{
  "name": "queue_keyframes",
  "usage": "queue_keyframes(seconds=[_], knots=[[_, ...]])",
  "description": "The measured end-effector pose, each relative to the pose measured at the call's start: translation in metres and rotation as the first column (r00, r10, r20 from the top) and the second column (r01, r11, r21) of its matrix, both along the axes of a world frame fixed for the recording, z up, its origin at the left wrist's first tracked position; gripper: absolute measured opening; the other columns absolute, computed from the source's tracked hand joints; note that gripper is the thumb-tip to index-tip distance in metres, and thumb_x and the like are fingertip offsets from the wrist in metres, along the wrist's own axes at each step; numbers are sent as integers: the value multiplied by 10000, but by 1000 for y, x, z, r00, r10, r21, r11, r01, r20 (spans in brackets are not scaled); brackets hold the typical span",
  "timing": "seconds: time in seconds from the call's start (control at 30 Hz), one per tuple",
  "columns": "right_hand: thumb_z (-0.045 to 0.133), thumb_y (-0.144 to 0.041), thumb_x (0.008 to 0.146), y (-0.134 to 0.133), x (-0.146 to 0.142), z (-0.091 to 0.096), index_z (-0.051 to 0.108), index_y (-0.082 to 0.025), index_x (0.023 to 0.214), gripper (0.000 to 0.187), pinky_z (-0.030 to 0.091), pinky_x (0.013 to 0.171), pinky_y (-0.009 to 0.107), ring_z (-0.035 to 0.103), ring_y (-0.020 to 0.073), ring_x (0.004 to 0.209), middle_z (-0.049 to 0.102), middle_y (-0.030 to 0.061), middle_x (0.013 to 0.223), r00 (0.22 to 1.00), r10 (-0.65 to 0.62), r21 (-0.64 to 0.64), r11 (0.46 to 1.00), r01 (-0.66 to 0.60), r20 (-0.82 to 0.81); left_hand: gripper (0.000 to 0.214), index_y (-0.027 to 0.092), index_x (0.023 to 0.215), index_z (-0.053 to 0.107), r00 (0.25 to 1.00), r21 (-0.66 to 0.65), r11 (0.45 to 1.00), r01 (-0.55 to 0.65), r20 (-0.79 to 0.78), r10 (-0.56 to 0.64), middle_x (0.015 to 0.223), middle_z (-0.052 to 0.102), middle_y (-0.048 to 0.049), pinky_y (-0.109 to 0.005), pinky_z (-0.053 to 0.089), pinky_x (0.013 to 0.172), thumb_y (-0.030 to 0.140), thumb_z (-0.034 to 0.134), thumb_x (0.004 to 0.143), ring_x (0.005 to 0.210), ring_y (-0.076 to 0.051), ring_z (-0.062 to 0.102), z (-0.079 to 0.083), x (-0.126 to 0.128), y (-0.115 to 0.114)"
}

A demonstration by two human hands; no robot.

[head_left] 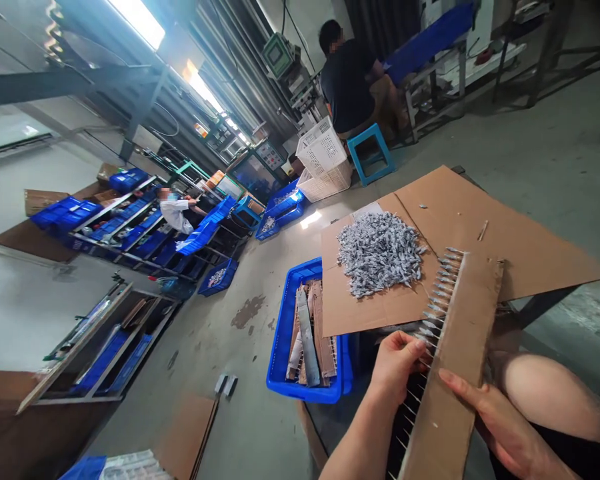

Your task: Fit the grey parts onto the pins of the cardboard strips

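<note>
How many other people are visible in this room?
2: one person on a blue stool at the back, one in a white coat beside the racks. More may be hidden.

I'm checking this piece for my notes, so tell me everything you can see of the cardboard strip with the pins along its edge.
The long brown corrugated cardboard strip is held tilted across the view. A row of thin metal pins sticks out along one long edge. Those toward the far end carry small grey pieces, while those near the lower end look bare. The left hand grips the pinned edge, and the right hand lies across its face. Its far end appears over a flat cardboard sheet, though contact cannot be told.
</note>
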State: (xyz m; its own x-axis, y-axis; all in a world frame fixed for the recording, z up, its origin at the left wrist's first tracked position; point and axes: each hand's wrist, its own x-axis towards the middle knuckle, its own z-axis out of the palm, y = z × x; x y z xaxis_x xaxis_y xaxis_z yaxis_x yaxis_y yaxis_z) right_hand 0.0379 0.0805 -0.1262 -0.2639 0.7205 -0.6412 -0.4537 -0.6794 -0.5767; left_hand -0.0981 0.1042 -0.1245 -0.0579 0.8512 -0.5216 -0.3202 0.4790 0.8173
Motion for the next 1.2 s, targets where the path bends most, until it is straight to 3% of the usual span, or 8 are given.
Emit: queue_keyframes(seconds=[0.2, 0.43, 0.57, 0.63, 0.77, 0.83, 0.97, 1.2], knots=[[842, -405, 570, -4, 4, -16, 758, -206, 700, 253, 548, 529, 280, 691, 247, 591, 754, 32, 595, 988, 76, -108, 990, -91, -137, 284, 183, 679, 594, 942, 89, 992, 95, -331, -60, 617, 622, -9, -241, 407, 595, 399, 777, 653, 608, -154, 562, -18, -34, 28], [808, -373, 619, 1, 3, -26, 705, -250, 699, 179, 556, 552, 283, 704, 262, 659, 762, 2, 633, 1000, 6, -75, 997, -7, -4, 148, 232, 812, 648, 350, 217, 933, 288, -930, 108, 924, 643, -63, -303, 395, 790, 103, 584, 772, 865, -219, 575, 1, -80, 93], [807, -367, 615, 0, 0, -22, 726, -249, 740, 190, 564, 541, 294, 706, 271, 638, 763, 7, 640, 1000, -17, -76, 997, 15, -25, 187, 211, 845, 654, 290, 144, 932, 334, -956, 44, 940, 638, -87, -331, 409, 825, 71, 553, 773, 897, -234, 578, 7, -79, 97], [803, -381, 630, -1, -1, -20, 734, -240, 717, 180, 565, 538, 286, 703, 262, 629, 761, 15, 636, 999, -17, -76, 997, 13, -51, 176, 204, 875, 656, 346, 163, 936, 313, -937, 48, 910, 641, -77, -329, 429, 826, 95, 550, 786, 883, -222, 585, 10, -72, 84], [796, -376, 669, -6, -2, -21, 758, -234, 748, 167, 565, 543, 260, 701, 236, 616, 768, 5, 642, 998, -5, -68, 998, 0, -62, 170, 177, 837, 642, 821, 205, 969, 139, -572, 3, 697, 612, -13, -273, 476, 669, 341, 644, 789, 668, -155, 585, 16, -46, 36], [788, -377, 684, -8, -2, -20, 764, -222, 780, 184, 564, 552, 255, 710, 242, 644, 774, 14, 658, 998, -6, -47, 999, 3, -62, 324, 158, 803, 616, 961, 128, 991, 37, -276, 0, 663, 607, -4, -237, 464, 582, 437, 739, 692, 597, -129, 573, 15, -33, 13], [777, -381, 694, -9, -1, -16, 753, -213, 738, 175, 561, 541, 257, 708, 241, 618, 775, 33, 648, 998, -22, -30, 999, 20, -67, 452, 135, 757, 556, 997, -18, 997, -70, 18, 70, 729, 657, -40, -171, 414, 502, 444, 835, 581, 558, -86, 566, 4, -16, -11], [791, -321, 679, -8, -1, -12, 759, -181, 732, 153, 537, 522, 216, 688, 197, 584, 774, 23, 640, 997, -64, -44, 997, 63, -37, 439, 135, 746, 524, 991, -63, 997, -50, 117, 57, 709, 659, -47, -156, 406, 474, 417, 833, 613, 539, -82, 578, -8, -13, -14]])
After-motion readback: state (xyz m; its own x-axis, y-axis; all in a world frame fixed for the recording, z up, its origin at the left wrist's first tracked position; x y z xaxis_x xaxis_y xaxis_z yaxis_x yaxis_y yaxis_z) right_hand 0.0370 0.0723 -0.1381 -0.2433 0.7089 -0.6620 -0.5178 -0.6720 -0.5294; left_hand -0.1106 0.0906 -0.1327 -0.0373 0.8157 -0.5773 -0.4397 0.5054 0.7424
